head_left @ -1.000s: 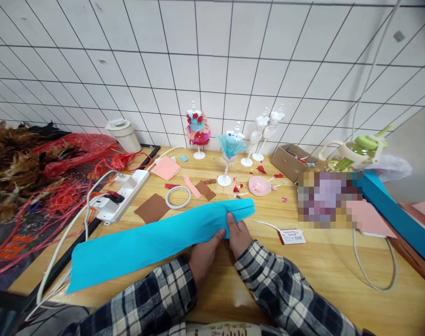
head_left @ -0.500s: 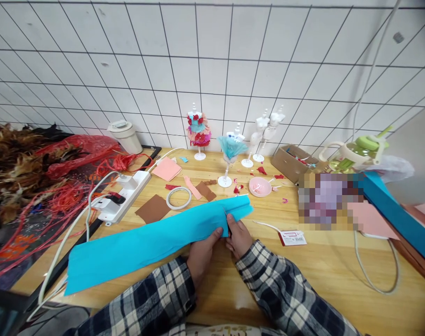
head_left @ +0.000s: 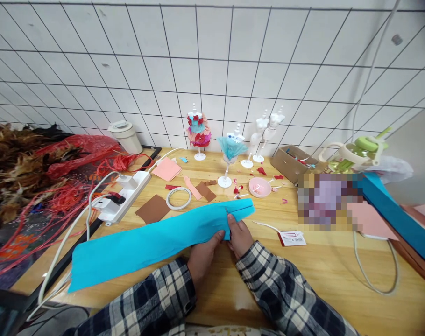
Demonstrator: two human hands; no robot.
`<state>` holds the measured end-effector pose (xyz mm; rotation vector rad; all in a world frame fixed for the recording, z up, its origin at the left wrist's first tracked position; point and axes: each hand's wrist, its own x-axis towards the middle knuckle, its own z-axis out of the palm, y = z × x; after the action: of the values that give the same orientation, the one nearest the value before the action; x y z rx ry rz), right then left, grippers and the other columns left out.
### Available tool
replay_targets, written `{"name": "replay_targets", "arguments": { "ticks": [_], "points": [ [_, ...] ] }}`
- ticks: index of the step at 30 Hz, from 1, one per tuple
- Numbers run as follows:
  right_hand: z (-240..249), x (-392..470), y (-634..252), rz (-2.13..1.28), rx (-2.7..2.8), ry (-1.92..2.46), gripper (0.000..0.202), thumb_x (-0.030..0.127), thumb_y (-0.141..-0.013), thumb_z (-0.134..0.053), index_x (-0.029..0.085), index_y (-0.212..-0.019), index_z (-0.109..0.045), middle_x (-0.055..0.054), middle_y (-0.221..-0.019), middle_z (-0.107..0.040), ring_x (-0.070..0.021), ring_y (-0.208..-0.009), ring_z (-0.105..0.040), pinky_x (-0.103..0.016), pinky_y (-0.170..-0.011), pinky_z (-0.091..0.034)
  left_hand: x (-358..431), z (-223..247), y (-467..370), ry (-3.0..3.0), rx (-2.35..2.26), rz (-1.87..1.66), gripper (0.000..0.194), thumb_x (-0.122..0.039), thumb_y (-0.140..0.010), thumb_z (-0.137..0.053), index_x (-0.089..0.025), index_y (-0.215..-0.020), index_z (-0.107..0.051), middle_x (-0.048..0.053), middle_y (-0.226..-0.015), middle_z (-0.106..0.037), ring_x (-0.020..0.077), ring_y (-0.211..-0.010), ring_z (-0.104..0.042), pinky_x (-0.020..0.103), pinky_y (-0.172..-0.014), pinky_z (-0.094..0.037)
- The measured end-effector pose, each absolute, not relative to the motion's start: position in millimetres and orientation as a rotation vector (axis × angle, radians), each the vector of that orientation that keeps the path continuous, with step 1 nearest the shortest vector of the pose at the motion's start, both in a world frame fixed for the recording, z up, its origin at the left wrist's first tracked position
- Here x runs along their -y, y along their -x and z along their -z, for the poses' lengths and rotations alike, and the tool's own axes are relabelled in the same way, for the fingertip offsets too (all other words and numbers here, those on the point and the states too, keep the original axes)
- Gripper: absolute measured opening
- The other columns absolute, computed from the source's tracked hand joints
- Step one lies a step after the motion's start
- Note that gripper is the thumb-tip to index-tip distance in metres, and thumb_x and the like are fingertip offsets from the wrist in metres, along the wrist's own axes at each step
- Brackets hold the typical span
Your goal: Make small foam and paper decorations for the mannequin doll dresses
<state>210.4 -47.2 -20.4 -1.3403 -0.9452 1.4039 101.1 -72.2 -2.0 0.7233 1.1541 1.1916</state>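
Note:
A long strip of bright blue paper (head_left: 138, 247) stretches from the lower left to the middle of the wooden table. My left hand (head_left: 206, 254) pinches its lower edge near the right end. Close beside it, my right hand (head_left: 239, 235) is closed around scissors, mostly hidden, whose thin blade tip (head_left: 227, 211) shows against the paper. A slit runs from the blade to the right end of the strip, and a narrow flap lies below the slit. Behind the strip stands a small white mannequin (head_left: 225, 181) with a teal paper fan.
A power strip (head_left: 126, 198) with cables lies left, near a tape roll (head_left: 178, 206) and brown paper (head_left: 152, 209). Behind are a decorated mannequin (head_left: 199, 135), a pink dish (head_left: 260, 195) and a cardboard box (head_left: 291, 163). A tag (head_left: 292, 238) lies right, before a drink bottle (head_left: 356, 156).
The blue strip has shifted slightly to the right, and its left end has risen a little. Its right end now lies flatter. Both hands keep their grips.

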Motion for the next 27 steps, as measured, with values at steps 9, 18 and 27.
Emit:
{"name": "replay_targets", "arguments": {
  "ticks": [9,18,27],
  "points": [
    [-1.1,41.3,-229.2,-1.813,1.035,1.177,0.051,0.069,-0.063,-0.065,0.021,-0.064,-0.051,0.011,-0.035,-0.031,-0.0051,-0.028,-0.022,-0.021,-0.029,-0.022,71.1,-11.9,-98.6,-0.502,-1.038,-1.261,0.038,-0.038,-0.064,-0.078,-0.015,-0.093,-0.07,0.01,-0.111,-0.071,0.0303,-0.111,-0.06,0.046,-0.102,-0.043],
    [-24.2,31.4,-288.6,-1.72,1.333,1.109,0.051,0.06,-0.074,-0.058,0.013,-0.088,-0.07,0.01,-0.039,-0.032,-0.0056,-0.032,-0.021,-0.02,-0.034,-0.019,73.2,-9.2,-82.2,-0.342,-1.131,-1.356,0.051,-0.026,-0.059,-0.082,-0.019,-0.107,-0.065,0.005,-0.1,-0.072,0.0245,-0.094,-0.066,0.038,-0.082,-0.054],
    [1.3,18.2,-263.6,-1.255,1.222,1.314,0.049,0.053,-0.063,-0.073,0.016,-0.094,-0.064,-0.003,-0.079,-0.064,-0.0156,-0.065,-0.054,-0.028,-0.061,-0.045,99.2,-15.6,-84.0,-0.448,-1.009,-1.191,0.053,-0.03,-0.064,-0.08,-0.019,-0.114,-0.065,0.008,-0.112,-0.069,0.0236,-0.099,-0.064,0.035,-0.08,-0.054]
  ]
}}
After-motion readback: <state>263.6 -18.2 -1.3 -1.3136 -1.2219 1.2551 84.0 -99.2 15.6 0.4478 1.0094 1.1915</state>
